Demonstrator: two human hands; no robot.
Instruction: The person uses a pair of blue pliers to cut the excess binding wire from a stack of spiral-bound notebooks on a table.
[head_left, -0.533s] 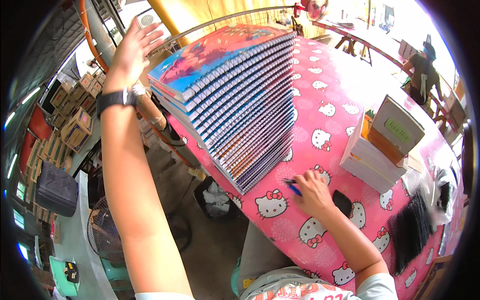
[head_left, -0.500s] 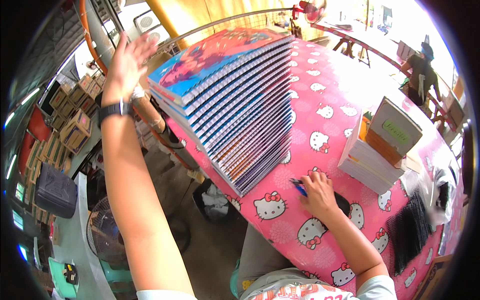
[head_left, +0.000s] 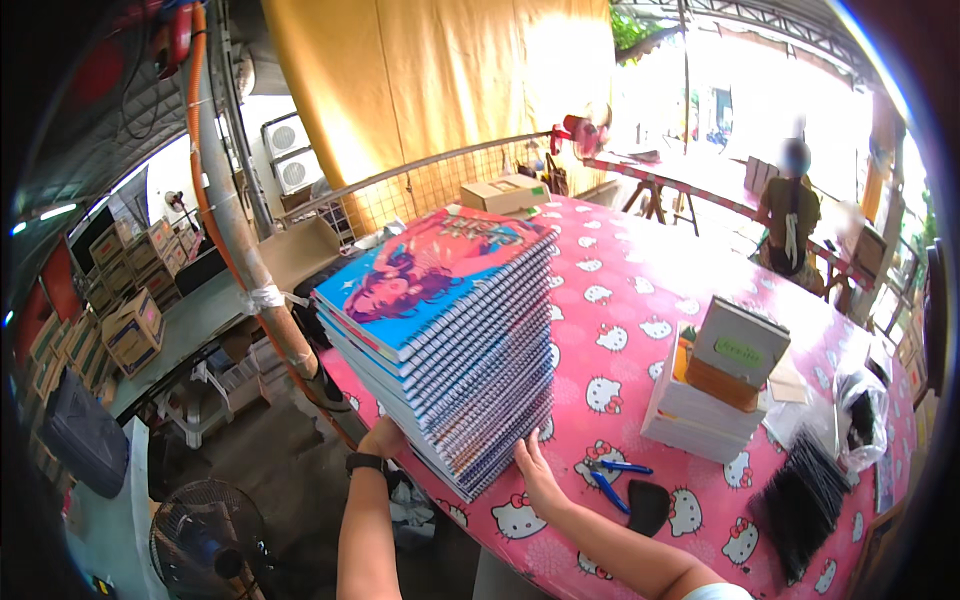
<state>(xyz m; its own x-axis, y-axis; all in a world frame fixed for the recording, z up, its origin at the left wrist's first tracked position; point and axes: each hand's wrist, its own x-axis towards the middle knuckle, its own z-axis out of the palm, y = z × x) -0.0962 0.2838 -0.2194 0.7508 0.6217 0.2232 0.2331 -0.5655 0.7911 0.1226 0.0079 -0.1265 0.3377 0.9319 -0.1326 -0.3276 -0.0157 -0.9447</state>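
Apparently to steady it, left hand [head_left: 382, 438] and right hand [head_left: 538, 480] flanked the notebook stack [head_left: 480, 365], mid-frame; the right grip was unclosed, fingers outstretched by the coils, the left's hidden, impossible to tell. Pliers [head_left: 612, 482] lay rightward on the tabletop [head_left: 632, 372], perhaps for easy reach.

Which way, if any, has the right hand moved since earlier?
Yes: the right hand went left, judged against the pink table, to beside the notebook stack.

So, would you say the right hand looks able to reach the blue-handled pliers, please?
Probably yes: the right hand is at the spiral-bound notebook stack, but the pliers lie uncovered nearby, with nothing visible between.
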